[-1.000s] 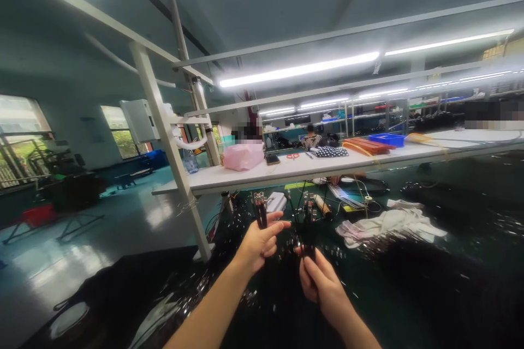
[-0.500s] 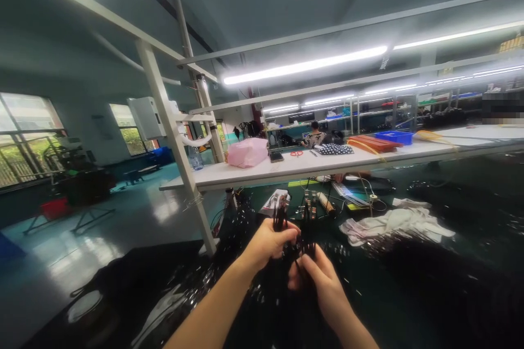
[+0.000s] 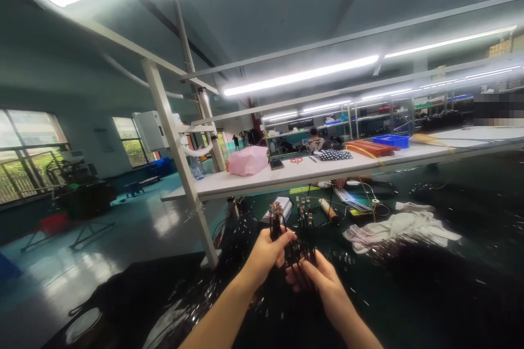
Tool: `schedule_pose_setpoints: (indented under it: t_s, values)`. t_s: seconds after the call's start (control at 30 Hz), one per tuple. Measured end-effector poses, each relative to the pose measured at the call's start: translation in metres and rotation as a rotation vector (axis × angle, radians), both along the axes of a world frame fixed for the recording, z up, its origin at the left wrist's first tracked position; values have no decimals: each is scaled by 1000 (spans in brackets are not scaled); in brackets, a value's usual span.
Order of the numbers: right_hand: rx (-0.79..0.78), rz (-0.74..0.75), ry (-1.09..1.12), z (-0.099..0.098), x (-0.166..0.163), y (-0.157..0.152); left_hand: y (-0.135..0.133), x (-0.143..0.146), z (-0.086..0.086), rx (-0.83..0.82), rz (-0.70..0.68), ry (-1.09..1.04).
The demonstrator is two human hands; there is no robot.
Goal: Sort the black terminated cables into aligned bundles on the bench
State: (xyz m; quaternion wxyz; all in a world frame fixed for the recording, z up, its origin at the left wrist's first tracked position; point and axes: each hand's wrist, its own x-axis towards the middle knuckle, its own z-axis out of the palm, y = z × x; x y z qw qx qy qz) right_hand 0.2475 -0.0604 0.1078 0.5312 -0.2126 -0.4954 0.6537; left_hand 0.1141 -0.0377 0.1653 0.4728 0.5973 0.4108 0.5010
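My left hand (image 3: 268, 253) is closed around a bundle of thin black cables (image 3: 276, 229) whose metal connector ends point up above the thumb. Just to its right, my right hand (image 3: 325, 278) pinches the lower part of a second group of black cables (image 3: 305, 223), with shiny metal tips standing upright. The two hands are close together over the dark work surface. Where the cables run below my fingers, they are lost against the black pile, so I cannot tell how many each hand holds.
White gloves or cloth (image 3: 403, 229) lie to the right beside a dark heap of cables. Ahead, a white box (image 3: 282, 207) and a tan cylinder (image 3: 327, 210) sit under a white shelf (image 3: 229, 185). A metal post (image 3: 180, 169) stands left. Another person's hand (image 3: 340, 182) shows beyond the shelf.
The view has tilted up slightly. My hands remain close together; the connector ends stand out more clearly above both, and my right fingers reach further under the cables toward the left hand.
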Motion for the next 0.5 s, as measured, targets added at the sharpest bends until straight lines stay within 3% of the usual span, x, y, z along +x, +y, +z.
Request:
schedule_pose_setpoints:
  t_s: [0.13,0.3,0.5]
  values:
    - [42,92,-63,0,2,2,1,0,-3,-63,-45,-133]
    - [12,184,-79,-7,0,2,1,3,-7,-15,-6,-173]
    - [-20,-13,-53,-8,-5,4,1,-6,-6,34,29,-31]
